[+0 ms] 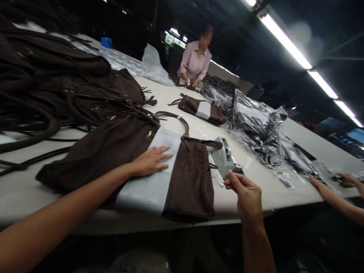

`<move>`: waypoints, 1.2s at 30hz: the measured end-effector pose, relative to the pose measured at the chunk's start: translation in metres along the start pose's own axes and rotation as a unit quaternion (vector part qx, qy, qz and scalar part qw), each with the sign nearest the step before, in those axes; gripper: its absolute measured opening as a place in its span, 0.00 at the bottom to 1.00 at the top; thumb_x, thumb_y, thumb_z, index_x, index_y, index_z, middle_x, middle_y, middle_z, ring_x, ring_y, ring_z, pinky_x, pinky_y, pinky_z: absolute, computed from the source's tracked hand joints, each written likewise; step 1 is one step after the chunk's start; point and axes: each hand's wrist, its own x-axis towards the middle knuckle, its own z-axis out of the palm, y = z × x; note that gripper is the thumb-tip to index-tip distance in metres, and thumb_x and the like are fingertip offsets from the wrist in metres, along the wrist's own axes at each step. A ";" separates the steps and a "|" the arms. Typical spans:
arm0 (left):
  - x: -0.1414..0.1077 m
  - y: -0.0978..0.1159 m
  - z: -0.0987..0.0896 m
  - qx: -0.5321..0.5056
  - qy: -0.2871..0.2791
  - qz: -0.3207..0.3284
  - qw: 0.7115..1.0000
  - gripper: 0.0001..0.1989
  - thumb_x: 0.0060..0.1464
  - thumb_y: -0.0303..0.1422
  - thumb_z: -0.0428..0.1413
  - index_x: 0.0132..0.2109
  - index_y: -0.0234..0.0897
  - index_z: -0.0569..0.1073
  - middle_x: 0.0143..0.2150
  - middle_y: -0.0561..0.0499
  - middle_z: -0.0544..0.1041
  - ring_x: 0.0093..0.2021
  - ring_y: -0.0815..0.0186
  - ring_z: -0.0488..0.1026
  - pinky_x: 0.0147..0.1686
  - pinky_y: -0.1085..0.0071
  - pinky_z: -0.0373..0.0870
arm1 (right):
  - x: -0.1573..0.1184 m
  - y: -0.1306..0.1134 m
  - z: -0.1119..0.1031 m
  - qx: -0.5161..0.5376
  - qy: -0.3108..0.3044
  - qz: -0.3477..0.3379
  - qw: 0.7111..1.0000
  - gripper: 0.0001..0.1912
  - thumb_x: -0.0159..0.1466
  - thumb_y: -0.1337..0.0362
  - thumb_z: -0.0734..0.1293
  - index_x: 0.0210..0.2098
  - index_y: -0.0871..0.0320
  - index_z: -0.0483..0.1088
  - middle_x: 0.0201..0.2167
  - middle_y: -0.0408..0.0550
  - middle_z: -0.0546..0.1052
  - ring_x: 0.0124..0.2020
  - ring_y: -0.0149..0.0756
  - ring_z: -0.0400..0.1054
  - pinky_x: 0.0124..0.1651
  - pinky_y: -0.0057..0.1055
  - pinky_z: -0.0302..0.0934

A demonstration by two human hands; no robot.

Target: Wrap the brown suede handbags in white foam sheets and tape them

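brown bag (187, 178) flat under left hand (150, 161), handles away

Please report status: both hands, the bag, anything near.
Left hand flat on white wrap around brown bag. Right hand pinching at tape dispenser. Another person's hand at table's right.
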 end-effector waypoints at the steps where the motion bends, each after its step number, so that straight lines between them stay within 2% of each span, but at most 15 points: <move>1: 0.000 0.000 0.000 -0.003 -0.001 -0.003 1.000 0.28 0.63 0.49 0.46 0.68 0.53 0.55 0.74 0.50 0.42 0.74 0.63 0.39 0.71 0.60 0.36 | -0.011 -0.014 0.020 0.030 -0.055 0.018 0.998 0.20 0.50 0.51 0.77 0.31 0.62 0.78 0.22 0.48 0.77 0.22 0.32 0.68 0.30 0.30 0.65; 3: 0.000 0.000 -0.001 -0.007 -0.001 -0.004 1.000 0.28 0.63 0.49 0.47 0.68 0.53 0.55 0.74 0.49 0.42 0.74 0.63 0.40 0.71 0.59 0.36 | -0.031 -0.036 0.063 0.065 -0.163 0.062 0.983 0.19 0.50 0.51 0.77 0.30 0.63 0.78 0.22 0.48 0.77 0.21 0.30 0.68 0.28 0.27 0.65; 5: -0.001 0.000 -0.001 -0.012 0.000 0.000 1.000 0.28 0.64 0.48 0.46 0.68 0.51 0.55 0.74 0.48 0.41 0.74 0.62 0.40 0.71 0.57 0.36 | -0.046 -0.046 0.104 0.090 -0.223 0.105 0.965 0.19 0.50 0.53 0.77 0.29 0.63 0.78 0.22 0.48 0.77 0.20 0.29 0.68 0.27 0.26 0.66; 8: 0.000 -0.001 -0.001 -0.024 0.001 0.010 1.000 0.25 0.66 0.43 0.41 0.68 0.50 0.56 0.74 0.47 0.42 0.74 0.61 0.39 0.71 0.56 0.37 | -0.055 -0.040 0.150 0.108 -0.221 0.164 0.955 0.18 0.49 0.55 0.78 0.28 0.64 0.77 0.21 0.48 0.77 0.19 0.28 0.68 0.26 0.25 0.67; 11: 0.001 -0.001 -0.002 -0.037 0.002 0.017 0.999 0.24 0.67 0.38 0.39 0.68 0.48 0.58 0.74 0.47 0.43 0.74 0.61 0.40 0.71 0.55 0.37 | -0.056 -0.025 0.174 0.097 -0.175 0.192 0.961 0.16 0.50 0.57 0.77 0.29 0.64 0.75 0.20 0.48 0.77 0.19 0.29 0.69 0.26 0.25 0.67; 17: 0.000 0.000 -0.002 -0.049 0.015 0.023 0.998 0.24 0.65 0.34 0.42 0.67 0.45 0.59 0.74 0.45 0.45 0.73 0.60 0.41 0.71 0.55 0.38 | -0.061 -0.010 0.186 0.082 -0.099 0.224 0.966 0.10 0.53 0.64 0.75 0.29 0.63 0.72 0.19 0.47 0.77 0.18 0.29 0.69 0.25 0.24 0.67; 22: 0.000 0.002 0.000 -0.052 0.027 0.024 0.998 0.24 0.64 0.33 0.43 0.66 0.45 0.61 0.74 0.45 0.45 0.73 0.60 0.43 0.71 0.56 0.38 | -0.062 -0.009 0.190 0.061 -0.096 0.237 0.965 0.07 0.55 0.71 0.72 0.33 0.63 0.70 0.17 0.45 0.75 0.15 0.27 0.67 0.23 0.22 0.68; 25: 0.000 0.001 0.001 -0.052 0.030 0.028 0.998 0.24 0.64 0.34 0.43 0.66 0.44 0.61 0.74 0.45 0.45 0.73 0.59 0.43 0.70 0.55 0.39 | -0.059 -0.007 0.193 0.011 -0.113 0.240 0.964 0.10 0.56 0.73 0.71 0.33 0.60 0.64 0.15 0.42 0.74 0.15 0.28 0.68 0.22 0.22 0.68; 29: 0.002 0.000 0.002 -0.054 0.030 0.034 0.997 0.25 0.64 0.35 0.43 0.66 0.44 0.61 0.74 0.44 0.45 0.73 0.57 0.43 0.70 0.54 0.39 | -0.053 -0.005 0.191 -0.038 -0.153 0.252 0.955 0.17 0.58 0.69 0.73 0.30 0.56 0.58 0.15 0.43 0.74 0.13 0.29 0.67 0.20 0.23 0.67; 33: 0.001 -0.001 0.001 -0.058 0.030 0.036 0.997 0.24 0.65 0.37 0.42 0.66 0.44 0.61 0.74 0.44 0.46 0.73 0.57 0.43 0.70 0.54 0.39 | -0.046 -0.003 0.184 -0.069 -0.201 0.258 0.943 0.19 0.57 0.66 0.74 0.28 0.55 0.57 0.12 0.43 0.73 0.10 0.29 0.63 0.14 0.21 0.60; 36: 0.000 -0.001 -0.001 -0.060 0.028 0.036 0.997 0.26 0.64 0.44 0.43 0.66 0.44 0.62 0.74 0.44 0.46 0.73 0.57 0.43 0.70 0.54 0.39 | -0.043 -0.001 0.180 -0.086 -0.231 0.251 0.936 0.20 0.56 0.64 0.75 0.26 0.55 0.57 0.09 0.40 0.70 0.08 0.28 0.61 0.13 0.20 0.57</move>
